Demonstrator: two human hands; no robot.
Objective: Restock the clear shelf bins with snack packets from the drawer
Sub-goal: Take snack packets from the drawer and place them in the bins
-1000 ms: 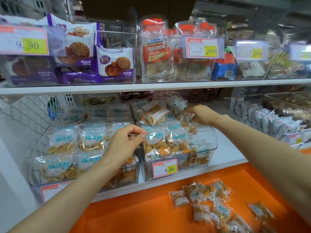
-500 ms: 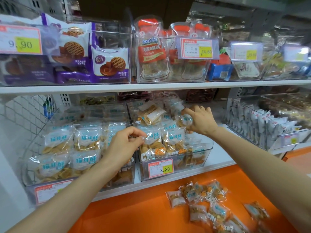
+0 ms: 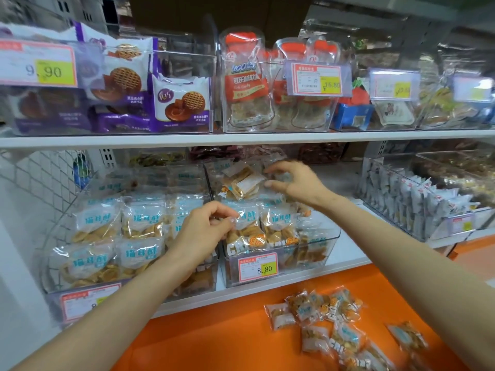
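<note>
Two hands work at the middle bin [image 3: 329, 245] on the lower shelf [image 3: 348, 253], which is stocked with clear, blue-labelled snack packets of golden crisps.

The left bin [image 3: 48, 263] is packed to its wall in tidy rows. The left hand [image 3: 203, 231] pinches thumb and forefinger on the top seal of the front packet [image 3: 245, 231], which stands upright above the 8.80 price tag [image 3: 258, 267]. The right hand [image 3: 297, 183] hangs over the tumbled packets at the bin's back, fingers curved and parted from the thumb; whether it grips one I cannot tell. The upper shelf [image 3: 241, 140] runs above it. Bare white shelf separates this bin from the next bin [image 3: 434, 231]. Below, loose packets [image 3: 321, 314] lie on the orange drawer floor [image 3: 214, 344], with bare orange to their left.
</note>
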